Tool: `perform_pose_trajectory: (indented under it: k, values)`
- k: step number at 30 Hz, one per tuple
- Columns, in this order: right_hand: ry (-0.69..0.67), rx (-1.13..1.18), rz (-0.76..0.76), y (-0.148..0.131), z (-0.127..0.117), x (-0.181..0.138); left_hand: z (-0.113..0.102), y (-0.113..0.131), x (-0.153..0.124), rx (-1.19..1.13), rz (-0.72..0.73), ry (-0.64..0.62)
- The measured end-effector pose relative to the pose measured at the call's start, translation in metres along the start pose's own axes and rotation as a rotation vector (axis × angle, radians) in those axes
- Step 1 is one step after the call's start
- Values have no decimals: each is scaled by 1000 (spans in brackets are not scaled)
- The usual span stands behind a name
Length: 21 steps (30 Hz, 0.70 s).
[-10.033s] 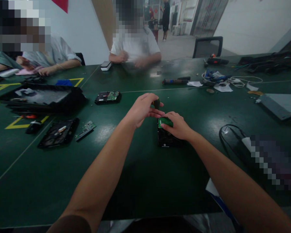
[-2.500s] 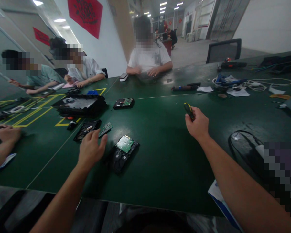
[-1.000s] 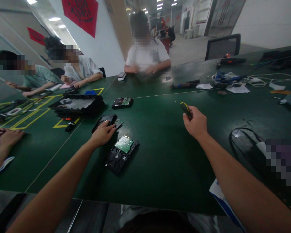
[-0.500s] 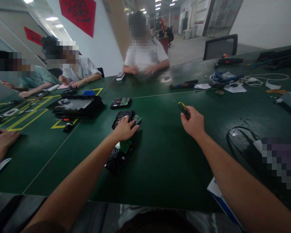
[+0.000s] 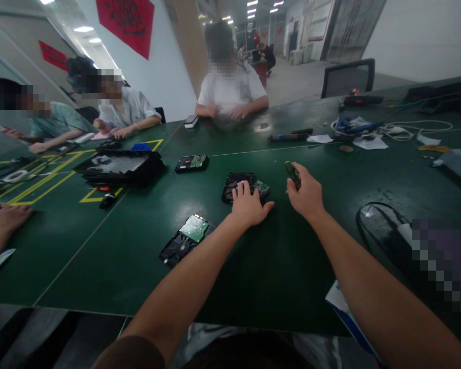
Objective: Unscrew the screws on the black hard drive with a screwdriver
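My left hand (image 5: pixel 249 205) lies with spread fingers on the near part of a black hard drive (image 5: pixel 232 183). A small green circuit board (image 5: pixel 262 188) sits at that drive's right side, partly behind my fingers. My right hand (image 5: pixel 305 192) is closed around a screwdriver (image 5: pixel 292 171), of which the dark handle with yellow-green shows; its tip cannot be made out. Another hard drive (image 5: pixel 176 246) with a green board on top rests nearer to me, partly covered by my left forearm. Farther off lies a third hard drive (image 5: pixel 192 163).
A black tray (image 5: pixel 153 163) stands at the left, with a small black object (image 5: pixel 107 201) before it. Cables (image 5: pixel 401 128), papers (image 5: pixel 371 142) and tools lie at the back right. A black strap (image 5: pixel 363 225) lies at the right. Several people sit around the green table (image 5: pixel 80 246).
My left hand has slid to the right across the table, and the hard drive and small circuit board have moved with it. My right hand stays almost in place with the screwdriver.
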State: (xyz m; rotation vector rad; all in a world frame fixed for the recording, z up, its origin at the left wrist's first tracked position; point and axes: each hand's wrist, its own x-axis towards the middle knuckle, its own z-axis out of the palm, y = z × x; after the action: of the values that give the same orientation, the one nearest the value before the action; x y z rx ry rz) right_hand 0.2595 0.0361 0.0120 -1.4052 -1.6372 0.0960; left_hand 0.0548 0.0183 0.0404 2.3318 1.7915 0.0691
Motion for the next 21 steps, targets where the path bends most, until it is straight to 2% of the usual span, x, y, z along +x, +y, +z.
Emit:
perform_pose_trajectory:
  k: [5,7,9,12,15,18,21]
  values:
    - [17,-64,2,3,1,2,7,38,1,-76,24,21]
    - [19,-80,24,7,1,2,8,44,0,-121,62,47]
    - [16,-90,49,9,0,2,9,41,-5,-189,129,93]
    - [-3,-107,99,9,-2,2,9,14,-26,-259,163,231]
    - [-62,-137,147,7,-3,1,7,-33,-65,-189,97,342]
    - [-126,-158,159,4,-1,2,1,-82,-109,-23,-84,382]
    - [-143,-163,135,3,3,3,-4,-116,-142,147,-242,354]
